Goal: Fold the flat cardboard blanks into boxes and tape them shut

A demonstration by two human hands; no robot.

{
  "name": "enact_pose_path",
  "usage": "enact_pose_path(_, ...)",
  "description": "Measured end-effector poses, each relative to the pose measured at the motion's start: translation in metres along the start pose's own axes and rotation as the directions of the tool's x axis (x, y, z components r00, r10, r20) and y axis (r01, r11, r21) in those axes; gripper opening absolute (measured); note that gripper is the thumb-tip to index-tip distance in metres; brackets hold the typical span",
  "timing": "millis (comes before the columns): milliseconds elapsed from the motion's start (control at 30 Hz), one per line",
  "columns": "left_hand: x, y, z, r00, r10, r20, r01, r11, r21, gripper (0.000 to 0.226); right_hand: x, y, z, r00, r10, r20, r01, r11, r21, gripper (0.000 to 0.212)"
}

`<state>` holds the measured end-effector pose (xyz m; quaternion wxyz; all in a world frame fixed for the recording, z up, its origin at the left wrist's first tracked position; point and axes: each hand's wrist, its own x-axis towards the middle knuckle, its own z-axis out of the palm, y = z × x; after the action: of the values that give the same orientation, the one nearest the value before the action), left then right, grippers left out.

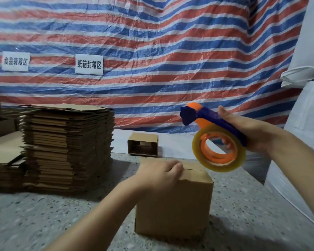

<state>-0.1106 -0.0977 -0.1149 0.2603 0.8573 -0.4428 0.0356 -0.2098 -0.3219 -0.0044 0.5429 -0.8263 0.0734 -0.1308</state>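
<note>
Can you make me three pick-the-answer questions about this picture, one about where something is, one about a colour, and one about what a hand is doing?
1. Where is the tall stack of flat cardboard?
A. Left of the folded box
B. On top of the folded box
C. Right of the tape roll

2. What colour is the handle of the tape dispenser?
A. Green
B. Blue
C. White

3. What is the left hand doing?
A. Holding the tape
B. Hanging free
C. Resting on the box top

Answers:
1 A, the stack stands left of the box.
2 B, the right hand grips a blue handle.
3 C, its fingers lie on the closed flaps.
</note>
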Motion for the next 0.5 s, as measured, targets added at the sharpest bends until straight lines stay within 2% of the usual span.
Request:
enact_pose_path(67,0.003,-0.005,-0.006,0.997,-0.072,0.001,0.069,0.961,-0.269,0.036,0.011,-0.006,0.014,0.997,0.029,0.070,-0.028,0.999,-0.026,0.070)
enact_pose_path(100,0.005,-0.008,-0.009,0.994,-0.106,0.005,0.097,0.892,-0.442,0.033,0.015,-0.006,0.020,0.995,0.046,0.093,-0.041,0.997,-0.060,0.067)
enact_pose_path(200,0.010,-0.017,-0.019,0.974,-0.226,0.012,0.139,0.557,-0.819,0.028,0.022,-0.003,0.033,0.989,0.090,0.121,-0.073,0.987,-0.140,0.064)
enact_pose_path(267,0.014,-0.023,-0.026,0.940,-0.333,0.074,0.183,0.309,-0.933,0.046,0.025,-0.001,0.034,0.988,0.100,0.113,-0.082,0.984,-0.155,0.065)
enact_pose_path(300,0.015,-0.025,-0.029,0.927,-0.359,0.105,0.196,0.227,-0.954,0.057,0.025,0.000,0.033,0.989,0.100,0.111,-0.082,0.984,-0.158,0.066)
enact_pose_path(333,0.017,-0.027,-0.033,0.920,-0.371,0.129,0.210,0.187,-0.960,0.067,0.026,0.000,0.032,0.989,0.098,0.113,-0.079,0.984,-0.163,0.069)
enact_pose_path(400,0.020,-0.029,-0.037,0.912,-0.379,0.158,0.246,0.196,-0.949,0.074,0.028,0.001,0.030,0.988,0.095,0.124,-0.073,0.983,-0.171,0.074)
enact_pose_path(500,0.025,-0.025,-0.043,0.905,-0.377,0.196,0.300,0.240,-0.923,0.063,0.030,0.002,0.029,0.984,0.097,0.147,-0.069,0.981,-0.182,0.075)
